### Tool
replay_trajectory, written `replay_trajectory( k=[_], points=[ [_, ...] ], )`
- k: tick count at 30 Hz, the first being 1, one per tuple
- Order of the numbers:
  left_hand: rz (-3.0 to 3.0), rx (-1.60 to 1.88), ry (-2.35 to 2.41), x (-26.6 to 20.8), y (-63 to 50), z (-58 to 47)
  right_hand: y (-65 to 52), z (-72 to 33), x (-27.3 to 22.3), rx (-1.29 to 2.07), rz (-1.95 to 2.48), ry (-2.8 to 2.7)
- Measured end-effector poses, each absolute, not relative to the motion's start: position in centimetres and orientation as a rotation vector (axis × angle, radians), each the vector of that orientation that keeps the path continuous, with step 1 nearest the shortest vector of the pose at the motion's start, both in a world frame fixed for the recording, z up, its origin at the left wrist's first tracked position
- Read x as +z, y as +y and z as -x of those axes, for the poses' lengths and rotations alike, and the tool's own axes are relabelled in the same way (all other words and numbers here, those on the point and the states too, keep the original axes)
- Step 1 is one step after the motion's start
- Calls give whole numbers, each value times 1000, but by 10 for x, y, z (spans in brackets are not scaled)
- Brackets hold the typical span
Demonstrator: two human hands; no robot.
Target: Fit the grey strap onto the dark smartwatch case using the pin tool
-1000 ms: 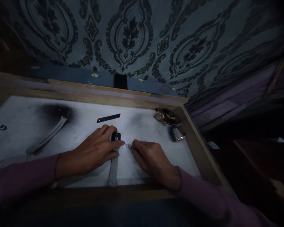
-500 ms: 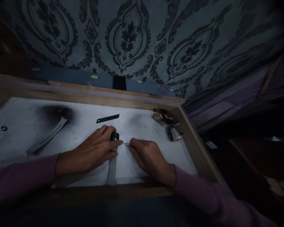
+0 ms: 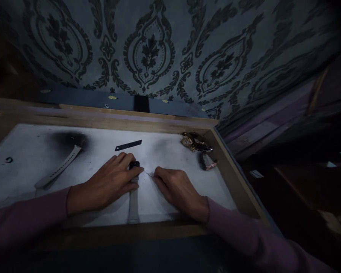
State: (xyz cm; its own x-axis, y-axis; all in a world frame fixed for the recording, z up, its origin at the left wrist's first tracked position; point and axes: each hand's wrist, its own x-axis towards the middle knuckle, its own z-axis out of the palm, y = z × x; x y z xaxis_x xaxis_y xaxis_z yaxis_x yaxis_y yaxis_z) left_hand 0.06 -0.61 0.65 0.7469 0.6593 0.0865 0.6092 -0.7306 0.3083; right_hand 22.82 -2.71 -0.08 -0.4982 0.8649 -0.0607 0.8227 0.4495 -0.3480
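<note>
A shallow wooden tray (image 3: 235, 182) with a smudged white floor carries it all. The watch (image 3: 134, 178) lies under the pinching fingers, strap trailing toward the near rim. Beyond the grip, a dark strip (image 3: 128, 145). Far left, a loose strap (image 3: 58, 168); off right, more watches (image 3: 199, 148) heaped in the corner.

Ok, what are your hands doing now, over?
Left hand pinning the small watch, its strap lying toward me. Right hand holding a thin metal tool at its side. Loose strap lies apart, left.
</note>
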Motion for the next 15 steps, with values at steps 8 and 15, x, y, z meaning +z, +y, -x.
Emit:
replay_trajectory(
  k=[8,15],
  points=[
    [-2812,162,1003,10,-9,-1,-26,-229,-3,462,1459,-2566],
    [-2752,146,1001,10,-6,-1,-27,-227,-4,290,1471,-2660]
  ],
)
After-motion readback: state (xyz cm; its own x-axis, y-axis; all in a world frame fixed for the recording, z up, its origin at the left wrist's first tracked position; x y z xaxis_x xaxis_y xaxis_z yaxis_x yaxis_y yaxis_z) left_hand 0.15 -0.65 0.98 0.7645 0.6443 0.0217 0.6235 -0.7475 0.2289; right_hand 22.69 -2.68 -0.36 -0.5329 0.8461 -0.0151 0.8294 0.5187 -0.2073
